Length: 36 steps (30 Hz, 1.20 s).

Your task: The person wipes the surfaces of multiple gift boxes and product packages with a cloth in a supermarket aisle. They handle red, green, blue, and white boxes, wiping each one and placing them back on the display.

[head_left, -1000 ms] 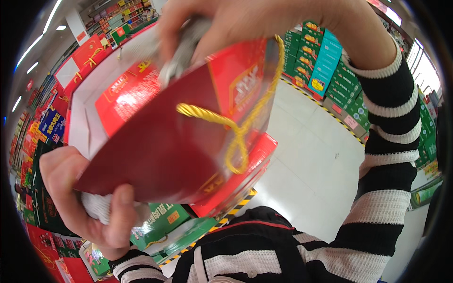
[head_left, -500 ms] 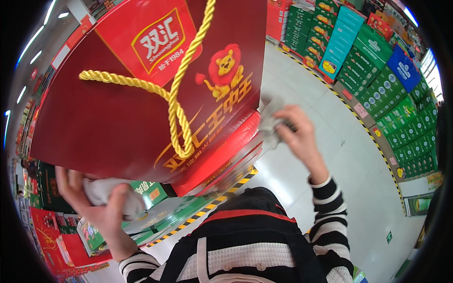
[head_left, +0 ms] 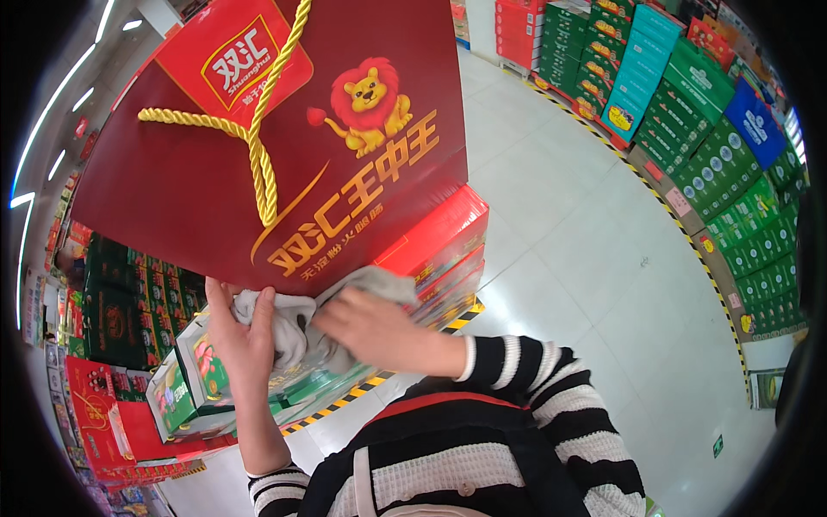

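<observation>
A large dark red gift bag (head_left: 189, 172) with a gold twisted-rope handle (head_left: 263, 164) and a cartoon lion fills the upper left, tilted toward me. At its lower edge, my left hand (head_left: 243, 340) has thumb and fingers closed around a bunched pale grey cloth (head_left: 291, 327). Beside it, my right hand (head_left: 375, 326) presses on a darker grey cloth (head_left: 383, 283), its fingers bent into the folds and partly blurred. The two cloths meet between my hands. Red packaged boxes (head_left: 444, 228) are stacked under the bag's right side.
Green cartons (head_left: 185, 388) stand below the bag at left, edged by yellow-and-black floor tape (head_left: 345, 401). Across the pale tiled aisle (head_left: 568, 224), stacks of green boxes (head_left: 724, 172) and a turquoise stack (head_left: 637, 73) line the right side.
My right hand has swung left with its cloth, from the bag's right edge to beside my left hand. My left hand has shifted right. The bag appears slightly further left and higher.
</observation>
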Each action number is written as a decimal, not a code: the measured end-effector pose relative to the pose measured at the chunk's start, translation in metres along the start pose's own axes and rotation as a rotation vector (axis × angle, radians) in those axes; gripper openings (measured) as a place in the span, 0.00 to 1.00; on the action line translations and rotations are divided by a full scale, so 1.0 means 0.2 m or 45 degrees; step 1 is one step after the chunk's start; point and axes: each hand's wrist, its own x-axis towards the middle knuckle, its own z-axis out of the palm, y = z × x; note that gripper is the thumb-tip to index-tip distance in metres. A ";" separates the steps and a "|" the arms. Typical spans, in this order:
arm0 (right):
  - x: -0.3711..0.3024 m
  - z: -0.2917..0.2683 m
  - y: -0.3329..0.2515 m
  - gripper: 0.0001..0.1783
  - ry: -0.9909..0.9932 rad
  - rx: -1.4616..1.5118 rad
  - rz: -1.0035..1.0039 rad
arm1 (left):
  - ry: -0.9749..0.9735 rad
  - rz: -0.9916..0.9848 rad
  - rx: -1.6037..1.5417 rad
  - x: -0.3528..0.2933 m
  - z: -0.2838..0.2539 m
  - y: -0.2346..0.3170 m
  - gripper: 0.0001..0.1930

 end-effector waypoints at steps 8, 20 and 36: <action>-0.24 -0.58 0.47 0.15 0.323 -0.674 0.501 | 0.005 -0.003 -0.100 -0.04 0.06 -0.05 0.33; -0.56 -0.88 0.56 0.12 0.893 0.017 1.075 | -0.273 0.328 -0.543 -0.42 0.07 -0.02 0.12; -0.92 -1.25 0.57 0.21 0.423 0.588 1.010 | -0.973 -0.611 -1.267 -0.36 1.33 0.69 0.25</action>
